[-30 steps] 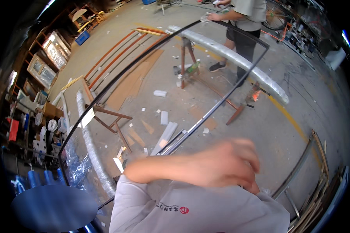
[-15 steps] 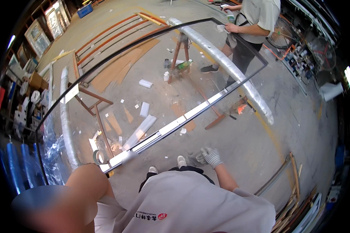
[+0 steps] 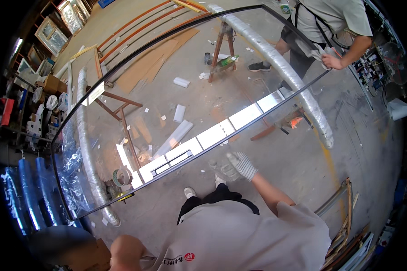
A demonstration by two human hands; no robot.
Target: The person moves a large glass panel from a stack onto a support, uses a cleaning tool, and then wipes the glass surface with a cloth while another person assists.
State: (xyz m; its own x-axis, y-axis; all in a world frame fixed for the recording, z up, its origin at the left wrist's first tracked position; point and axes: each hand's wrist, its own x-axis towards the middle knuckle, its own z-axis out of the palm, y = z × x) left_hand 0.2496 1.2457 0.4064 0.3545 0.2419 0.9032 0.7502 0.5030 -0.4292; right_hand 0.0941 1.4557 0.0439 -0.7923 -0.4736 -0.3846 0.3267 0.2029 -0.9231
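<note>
Large glass pane (image 3: 203, 90) with a dark frame lies flat across two padded, wrapped supports (image 3: 280, 67), raised above a concrete workshop floor (image 3: 348, 149). One support runs under the far right end, another (image 3: 88, 153) under the left end. Wooden sawhorse legs (image 3: 122, 122) show through the glass.

Right hand (image 3: 237, 165), in a striped knit work glove, sits just beside the near long edge of the pane, roughly at its middle. Fingers curl around something grey, possibly a rag or a second glove; cannot tell which. Whether the glove touches the frame edge cannot be told. Forearm bare, sleeve of a pale shirt behind it.

Left hand not visible; only a bare elbow or upper arm (image 3: 126, 248) shows at the lower edge, below the near left corner of the pane. Its grip cannot be told.

A roll of tape (image 3: 120, 177) lies near the pane's near left corner, beside the left support. White strips (image 3: 212, 135) line up along the near edge, seen on or under the glass.

At the far right corner stands another person (image 3: 330, 22) in a light shirt and dark apron, a hand (image 3: 332, 61) holding a cloth just at the frame edge.

Blue rolls (image 3: 27, 194) stand at the left, off the pane. Framed windows (image 3: 49, 34) lean against shelving beyond.
</note>
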